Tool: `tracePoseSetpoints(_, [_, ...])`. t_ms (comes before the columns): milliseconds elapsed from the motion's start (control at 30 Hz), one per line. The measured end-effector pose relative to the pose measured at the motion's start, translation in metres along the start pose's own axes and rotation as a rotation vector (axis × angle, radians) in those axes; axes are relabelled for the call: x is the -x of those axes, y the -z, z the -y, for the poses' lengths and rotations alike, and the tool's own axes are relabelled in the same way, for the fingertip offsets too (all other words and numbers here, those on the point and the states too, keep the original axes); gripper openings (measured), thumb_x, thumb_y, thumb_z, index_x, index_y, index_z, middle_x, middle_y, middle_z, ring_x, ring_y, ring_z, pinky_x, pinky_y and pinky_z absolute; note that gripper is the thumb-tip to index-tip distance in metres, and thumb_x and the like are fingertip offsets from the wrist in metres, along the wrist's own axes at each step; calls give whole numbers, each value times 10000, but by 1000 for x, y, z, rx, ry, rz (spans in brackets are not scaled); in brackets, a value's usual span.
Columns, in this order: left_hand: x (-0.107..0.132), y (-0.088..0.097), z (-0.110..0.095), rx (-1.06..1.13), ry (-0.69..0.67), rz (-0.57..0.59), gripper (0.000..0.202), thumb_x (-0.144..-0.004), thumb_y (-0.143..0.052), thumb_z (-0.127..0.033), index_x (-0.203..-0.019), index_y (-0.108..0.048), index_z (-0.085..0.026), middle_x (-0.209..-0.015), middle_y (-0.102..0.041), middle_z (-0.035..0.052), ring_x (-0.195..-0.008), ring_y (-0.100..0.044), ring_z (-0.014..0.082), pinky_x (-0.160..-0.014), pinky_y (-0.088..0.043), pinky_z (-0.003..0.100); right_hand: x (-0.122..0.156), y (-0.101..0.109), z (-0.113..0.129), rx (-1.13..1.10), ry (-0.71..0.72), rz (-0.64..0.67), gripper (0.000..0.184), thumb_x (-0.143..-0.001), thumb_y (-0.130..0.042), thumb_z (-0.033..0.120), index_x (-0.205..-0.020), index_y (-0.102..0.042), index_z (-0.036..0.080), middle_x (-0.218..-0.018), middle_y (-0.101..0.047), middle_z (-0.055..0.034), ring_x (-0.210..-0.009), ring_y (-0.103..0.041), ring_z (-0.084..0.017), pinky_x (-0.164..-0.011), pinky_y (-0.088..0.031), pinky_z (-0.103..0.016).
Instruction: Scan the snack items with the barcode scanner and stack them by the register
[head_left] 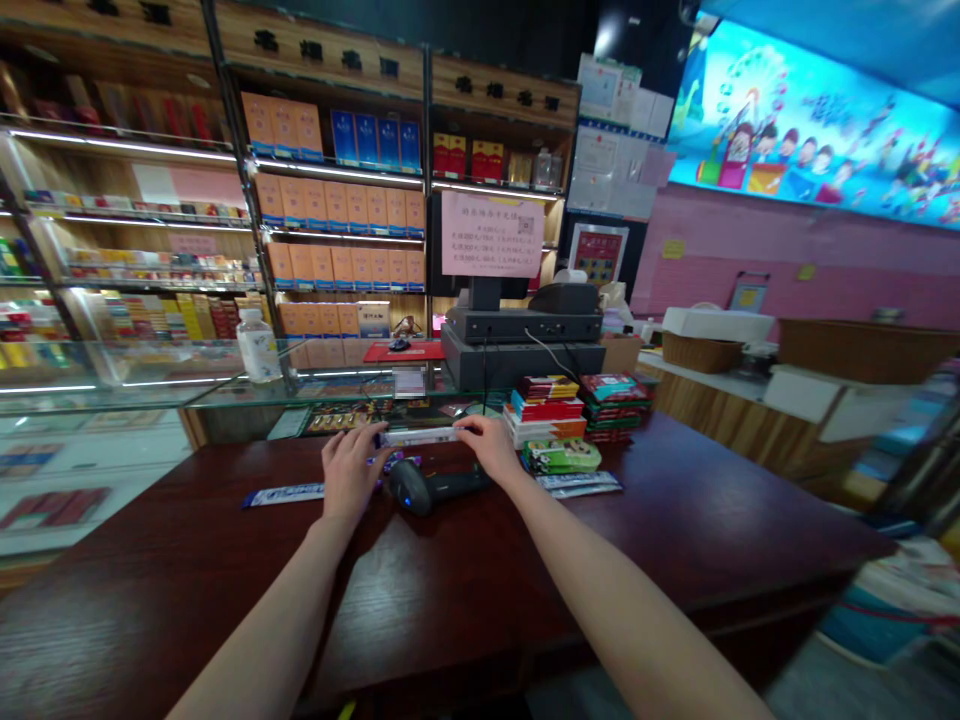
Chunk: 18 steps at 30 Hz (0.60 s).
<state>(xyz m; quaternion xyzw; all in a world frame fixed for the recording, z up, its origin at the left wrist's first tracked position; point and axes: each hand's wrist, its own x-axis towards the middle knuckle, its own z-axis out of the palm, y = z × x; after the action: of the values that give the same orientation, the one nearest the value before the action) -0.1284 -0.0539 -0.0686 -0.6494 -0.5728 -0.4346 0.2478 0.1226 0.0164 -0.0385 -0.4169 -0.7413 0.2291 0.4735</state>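
My left hand [351, 468] and my right hand [489, 446] each pinch one end of a long, thin white packet [421, 436], stretched level between them above the dark red table. Under it lies a black barcode scanner [412, 487] with a blue light. Small purple-wrapped pieces [397, 460] show behind the scanner, partly hidden. A similar long blue-and-white packet [285, 494] lies to the left, its right end behind my left hand. Beyond my right forearm are a green packet [562, 455] and flat blue-and-silver packets [579, 484].
Stacked boxed snacks [547, 410] and dark green-and-red packs [611, 405] stand at the back right. Behind them is a cash register [525, 345] bearing a paper sign [491, 235]. A white bottle [257, 347] stands on the glass counter [225, 392], before stocked shelves.
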Motion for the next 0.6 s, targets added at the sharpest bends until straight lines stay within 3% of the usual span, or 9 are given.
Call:
tracePoseSetpoints(167, [-5,1,1,88,-15,61,267,-942,-568,-393,-1161,-637,-257,-961,-755,39,-896,-683,201,-974,-380,384,-2,10,-7,34,12,-44,159,-819,-651,262,-919,-775,257,-945,-778,3,-936,-707,-221,-907,-513,-341])
tracePoseSetpoints(400, [-20,3,-4,118,-102,53,212,-938,-557,-356,-1096,-670,-270,-1003,-771,27,-975,-690,210,-983,-377,384,3,28,-10,70,15,-27,187,-857,-627,228,-978,-767,251,-1025,-776,-18,-992,-702,-218,-939,-506,-359])
tracePoseSetpoints(600, [-31,13,-29,117,-163,46,145,-944,-548,-310,-978,-683,-267,-977,-770,12,-969,-686,200,-1010,-354,392,9,54,-12,108,61,-34,184,-842,-623,229,-936,-777,265,-993,-775,-6,-1001,-688,-228,-958,-488,-373])
